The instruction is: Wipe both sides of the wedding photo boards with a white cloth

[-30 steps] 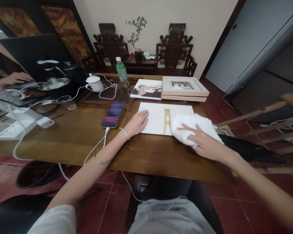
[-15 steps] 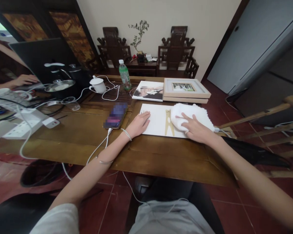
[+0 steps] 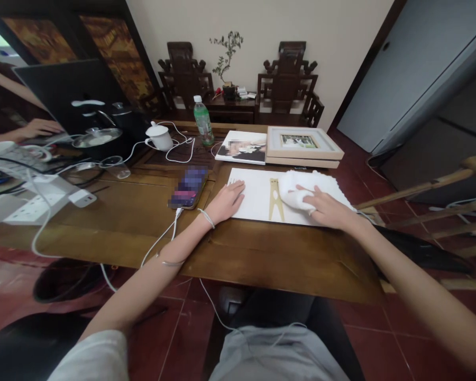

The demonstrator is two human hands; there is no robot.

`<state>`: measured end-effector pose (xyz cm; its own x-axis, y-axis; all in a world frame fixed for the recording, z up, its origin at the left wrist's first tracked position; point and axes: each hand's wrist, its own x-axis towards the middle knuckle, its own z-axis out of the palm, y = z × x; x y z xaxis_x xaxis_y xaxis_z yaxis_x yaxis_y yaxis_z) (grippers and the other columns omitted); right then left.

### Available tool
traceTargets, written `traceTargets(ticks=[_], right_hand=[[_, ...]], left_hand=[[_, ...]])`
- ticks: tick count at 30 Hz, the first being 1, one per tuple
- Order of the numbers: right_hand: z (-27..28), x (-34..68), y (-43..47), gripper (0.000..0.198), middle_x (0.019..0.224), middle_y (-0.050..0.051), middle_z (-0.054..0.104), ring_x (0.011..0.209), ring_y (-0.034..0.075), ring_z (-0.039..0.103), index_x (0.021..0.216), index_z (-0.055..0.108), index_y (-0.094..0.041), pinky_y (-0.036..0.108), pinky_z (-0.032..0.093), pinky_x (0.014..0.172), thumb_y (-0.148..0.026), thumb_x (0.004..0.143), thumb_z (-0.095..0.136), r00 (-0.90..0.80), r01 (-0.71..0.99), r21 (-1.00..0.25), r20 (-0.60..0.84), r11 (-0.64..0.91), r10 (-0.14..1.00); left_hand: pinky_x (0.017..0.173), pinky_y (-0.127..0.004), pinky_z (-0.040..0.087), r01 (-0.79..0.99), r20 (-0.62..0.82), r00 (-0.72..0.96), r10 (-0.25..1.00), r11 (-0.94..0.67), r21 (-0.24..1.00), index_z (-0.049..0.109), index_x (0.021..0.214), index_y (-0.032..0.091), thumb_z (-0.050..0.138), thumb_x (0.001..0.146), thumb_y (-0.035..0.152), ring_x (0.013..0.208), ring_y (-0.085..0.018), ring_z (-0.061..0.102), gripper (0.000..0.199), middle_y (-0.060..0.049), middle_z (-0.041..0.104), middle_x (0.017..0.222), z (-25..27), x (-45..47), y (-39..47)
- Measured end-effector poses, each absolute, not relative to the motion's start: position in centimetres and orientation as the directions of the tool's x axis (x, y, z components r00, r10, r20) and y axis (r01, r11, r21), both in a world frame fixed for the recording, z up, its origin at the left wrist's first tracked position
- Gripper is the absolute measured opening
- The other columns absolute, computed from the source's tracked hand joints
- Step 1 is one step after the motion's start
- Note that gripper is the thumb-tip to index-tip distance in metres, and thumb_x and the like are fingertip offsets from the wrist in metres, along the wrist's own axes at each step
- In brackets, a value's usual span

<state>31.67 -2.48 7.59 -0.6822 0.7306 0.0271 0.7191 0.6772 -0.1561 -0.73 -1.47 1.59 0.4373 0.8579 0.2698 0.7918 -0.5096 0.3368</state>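
A flat white board (image 3: pixel 250 202) with a gold, forked design (image 3: pixel 275 197) lies on the wooden table in front of me. My left hand (image 3: pixel 228 201) rests flat on the board's left edge, fingers stretched out and holding nothing. Bunched under my right hand (image 3: pixel 327 209) is a fluffy white cloth (image 3: pixel 301 186), gripped by its near side and pressed onto the board's right half. The cloth hides much of that half, including the upper right corner. Some fingertips of my right hand are sunk in the folds.
Behind the board lie a photo panel (image 3: pixel 241 148) and a stacked picture frame (image 3: pixel 303 147). A phone (image 3: pixel 189 188) on a cable, a green bottle (image 3: pixel 203 121), a lidded cup (image 3: pixel 159 136) and a power strip (image 3: pixel 39 201) stand leftward. Another person's hand (image 3: pixel 42 128) is at a laptop (image 3: pixel 63 95).
My right hand has slid a little to the right across the board, drawing the cloth along and bunching it more. My left hand has stayed in place.
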Motion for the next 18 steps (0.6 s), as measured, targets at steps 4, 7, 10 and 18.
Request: traceTargets(ticks=[4,7,10,18], right_hand=[[7.2,30.4,0.9,0.042,0.141,0.019,0.057,0.140,0.035,0.041,0.111,0.063,-0.013,0.063,0.031,0.111,-0.008,0.076,0.040,-0.623,0.777,-0.074,0.051,0.625,0.780],[7.0,30.1,0.4,0.041,0.142,0.019,0.056,0.142,0.034,0.039,0.110,0.063,-0.013,0.063,0.029,0.113,-0.008,0.077,0.039,-0.621,0.781,-0.056,0.045,0.622,0.783],[7.1,30.7,-2.6,0.039,0.146,0.015,0.053,0.144,0.032,0.035,0.103,0.065,-0.016,0.063,0.024,0.116,-0.007,0.073,0.041,-0.655,0.750,-0.092,0.042,0.655,0.755],[9.2,33.6,-10.5,0.036,0.141,0.004,0.060,0.131,0.032,0.053,0.096,0.069,-0.024,0.051,0.041,0.109,-0.013,0.074,0.043,-0.679,0.726,-0.219,-0.078,0.652,0.730]], left_hand=[[0.118,-0.053,0.035,0.786,0.276,0.441,0.854,-0.516,0.340,0.053,0.134,0.009,0.036,0.098,0.026,0.143,-0.029,0.041,0.043,-0.018,0.049,0.149,1.6,-0.8,-1.5],[0.118,-0.053,0.035,0.782,0.285,0.439,0.852,-0.518,0.346,0.054,0.134,0.012,0.037,0.098,0.026,0.142,-0.028,0.042,0.041,-0.015,0.050,0.148,1.5,-0.8,-1.5],[0.118,-0.052,0.034,0.784,0.286,0.434,0.854,-0.515,0.347,0.054,0.134,0.011,0.037,0.098,0.026,0.142,-0.028,0.042,0.042,-0.016,0.050,0.148,1.5,-0.8,-1.5],[0.118,-0.053,0.034,0.788,0.282,0.429,0.858,-0.508,0.348,0.054,0.134,0.012,0.036,0.098,0.027,0.142,-0.028,0.042,0.042,-0.016,0.050,0.148,1.5,-0.7,-1.5]])
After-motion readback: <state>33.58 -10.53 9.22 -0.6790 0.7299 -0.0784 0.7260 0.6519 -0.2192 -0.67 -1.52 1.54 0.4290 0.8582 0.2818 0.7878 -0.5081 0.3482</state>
